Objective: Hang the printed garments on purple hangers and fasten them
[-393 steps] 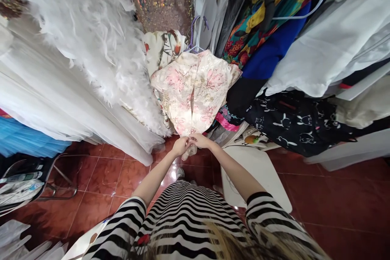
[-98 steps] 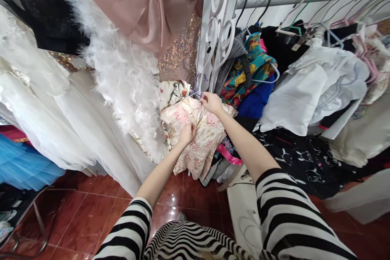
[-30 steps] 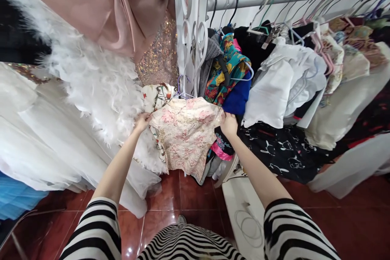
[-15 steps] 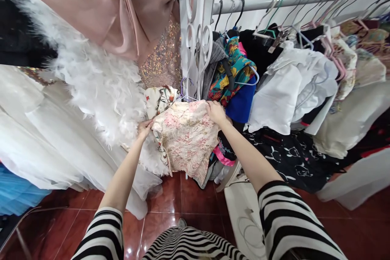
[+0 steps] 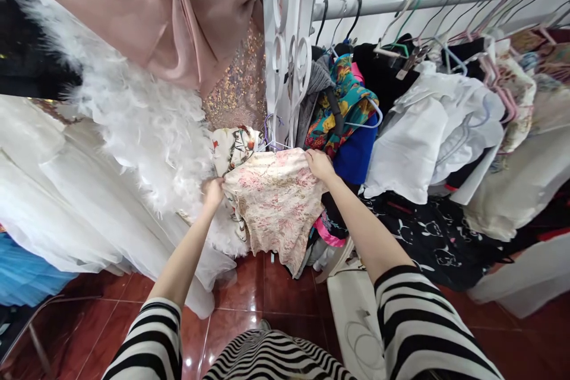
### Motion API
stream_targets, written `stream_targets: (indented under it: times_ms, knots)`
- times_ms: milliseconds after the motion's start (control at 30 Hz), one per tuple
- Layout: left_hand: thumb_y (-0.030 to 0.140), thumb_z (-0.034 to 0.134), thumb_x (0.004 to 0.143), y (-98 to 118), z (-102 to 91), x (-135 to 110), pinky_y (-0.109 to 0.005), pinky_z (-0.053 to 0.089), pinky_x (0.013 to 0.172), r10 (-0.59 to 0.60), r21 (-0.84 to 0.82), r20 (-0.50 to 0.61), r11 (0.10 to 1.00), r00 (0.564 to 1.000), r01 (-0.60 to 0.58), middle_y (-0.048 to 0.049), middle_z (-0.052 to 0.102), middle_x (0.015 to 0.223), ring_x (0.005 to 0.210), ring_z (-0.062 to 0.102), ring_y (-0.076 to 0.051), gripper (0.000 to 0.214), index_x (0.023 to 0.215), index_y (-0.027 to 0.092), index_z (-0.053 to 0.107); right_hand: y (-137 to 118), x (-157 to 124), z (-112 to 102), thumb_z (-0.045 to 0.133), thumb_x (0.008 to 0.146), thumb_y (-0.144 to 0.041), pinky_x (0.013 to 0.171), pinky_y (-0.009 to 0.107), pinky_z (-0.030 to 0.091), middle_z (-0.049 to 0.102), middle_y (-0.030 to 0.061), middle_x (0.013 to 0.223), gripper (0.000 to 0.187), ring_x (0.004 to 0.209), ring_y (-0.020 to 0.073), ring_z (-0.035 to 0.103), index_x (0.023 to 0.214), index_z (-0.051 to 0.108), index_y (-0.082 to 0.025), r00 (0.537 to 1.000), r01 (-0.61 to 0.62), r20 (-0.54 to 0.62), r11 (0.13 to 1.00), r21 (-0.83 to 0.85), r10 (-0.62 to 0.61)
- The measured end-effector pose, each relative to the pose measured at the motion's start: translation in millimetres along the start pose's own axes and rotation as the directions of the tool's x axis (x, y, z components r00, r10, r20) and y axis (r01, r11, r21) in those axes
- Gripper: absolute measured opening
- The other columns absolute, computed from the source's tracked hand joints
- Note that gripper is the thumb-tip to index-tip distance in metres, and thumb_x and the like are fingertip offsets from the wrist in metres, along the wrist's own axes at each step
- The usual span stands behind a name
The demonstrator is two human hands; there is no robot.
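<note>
Floral top (image 5: 274, 208) hangs in the middle, between white feathery garment (image 5: 155, 136) at left and multicoloured garment (image 5: 350, 102) at right; left hand (image 5: 214, 191) pinches its left edge, right hand (image 5: 319, 165) its upper right edge.

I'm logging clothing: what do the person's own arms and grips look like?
The left sleeve and right sleeve are black-and-white striped, ending around the elbows. Below them the forearms are bare. The left grip and right grip are ungloved, and no watch or bracelet shows.
</note>
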State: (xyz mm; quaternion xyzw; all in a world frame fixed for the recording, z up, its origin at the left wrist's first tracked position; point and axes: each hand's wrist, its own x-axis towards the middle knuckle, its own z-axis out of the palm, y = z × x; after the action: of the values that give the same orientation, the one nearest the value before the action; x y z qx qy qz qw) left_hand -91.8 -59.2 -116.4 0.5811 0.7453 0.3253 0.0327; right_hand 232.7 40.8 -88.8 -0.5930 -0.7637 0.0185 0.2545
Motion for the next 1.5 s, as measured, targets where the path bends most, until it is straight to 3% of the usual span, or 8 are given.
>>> stream_targets:
  times_ms: [100,267,467,667,900,1167,1367,1500]
  knots:
    - [0.012,0.044,0.081,22.1,-4.1,-1.5,-0.042,0.046,0.098,0.116,0.094,-0.084,0.990,0.990,-0.108,-0.0159,0.065,0.117,0.115,0.057,-0.030,0.041,0.114,0.019,0.066,-0.4,-0.7,3.3,0.041,0.097,-0.032,0.067,0.029,0.043,0.073,0.0099,0.092,0.028,0.086,0.0240,0.066,0.088,0.065,-0.022,0.999,-0.001,0.053,1.000,-0.012,0.001]
    - [0.014,0.044,0.085,56.3,2.7,16.5,-0.040,0.044,0.103,0.385,0.214,0.092,0.893,0.918,-0.396,-0.0140,0.059,0.131,0.121,0.054,-0.028,0.050,0.134,0.018,0.054,-3.7,-2.3,9.7,0.043,0.097,-0.033,0.065,0.028,0.043,0.073,0.0105,0.095,0.024,0.085,0.0236,0.067,0.090,0.063,-0.022,0.996,-0.015,0.089,1.000,-0.017,0.017]
    - [0.016,0.038,0.090,60.2,7.2,36.4,-0.032,0.048,0.096,0.314,0.177,0.134,0.925,0.940,-0.335,-0.0095,0.067,0.119,0.112,0.061,-0.024,0.040,0.119,0.023,0.064,-0.6,-4.0,13.8,0.055,0.090,-0.030,0.071,0.029,0.047,0.071,0.0119,0.101,0.012,0.091,0.0247,0.067,0.098,0.060,-0.021,0.994,0.041,0.099,0.999,-0.016,-0.040]
    - [0.017,0.044,0.091,59.1,9.1,41.7,-0.030,0.050,0.091,0.263,0.188,0.128,0.940,0.956,-0.284,-0.0113,0.069,0.106,0.105,0.064,-0.024,0.029,0.103,0.020,0.070,-2.4,-4.3,16.6,0.066,0.081,-0.023,0.081,0.033,0.048,0.068,0.0146,0.109,0.026,0.101,0.0275,0.065,0.105,0.057,-0.018,0.994,0.045,0.103,0.999,-0.014,-0.043]
    - [0.015,0.042,0.090,54.3,15.0,52.0,-0.032,0.050,0.091,0.293,0.221,0.160,0.920,0.942,-0.324,-0.0116,0.067,0.104,0.104,0.063,-0.025,0.030,0.105,0.020,0.068,-0.5,-2.4,23.0,0.079,0.067,-0.024,0.082,0.034,0.049,0.067,0.0116,0.106,0.040,0.098,0.0280,0.065,0.101,0.058,-0.020,0.995,0.039,0.089,0.999,-0.021,-0.036]
    - [0.015,0.042,0.089,51.0,14.9,57.0,-0.034,0.049,0.094,0.315,0.212,0.181,0.913,0.932,-0.350,-0.0120,0.068,0.105,0.107,0.062,-0.026,0.031,0.106,0.020,0.066,-4.2,-4.8,21.1,0.081,0.064,-0.026,0.083,0.035,0.050,0.068,0.0110,0.107,0.043,0.099,0.0284,0.064,0.101,0.060,-0.020,0.997,0.040,0.073,0.999,-0.027,-0.038]
    - [0.015,0.043,0.088,59.1,4.5,53.1,-0.034,0.048,0.094,0.276,0.216,0.208,0.923,0.938,-0.319,-0.0137,0.067,0.109,0.110,0.062,-0.027,0.029,0.107,0.018,0.065,-5.9,-5.1,13.6,0.057,0.086,-0.029,0.079,0.033,0.049,0.070,0.0098,0.097,0.013,0.092,0.0260,0.065,0.095,0.061,-0.021,0.997,0.041,0.056,0.995,0.093,-0.046]
    - [0.015,0.042,0.089,70.2,-7.7,52.3,-0.034,0.049,0.091,0.251,0.194,0.188,0.938,0.950,-0.286,-0.0140,0.066,0.111,0.110,0.061,-0.027,0.028,0.107,0.017,0.063,-3.1,1.9,2.5,0.047,0.089,-0.024,0.078,0.033,0.048,0.070,0.0096,0.093,0.015,0.090,0.0262,0.063,0.089,0.062,-0.022,0.999,0.044,0.000,0.991,0.130,-0.044]
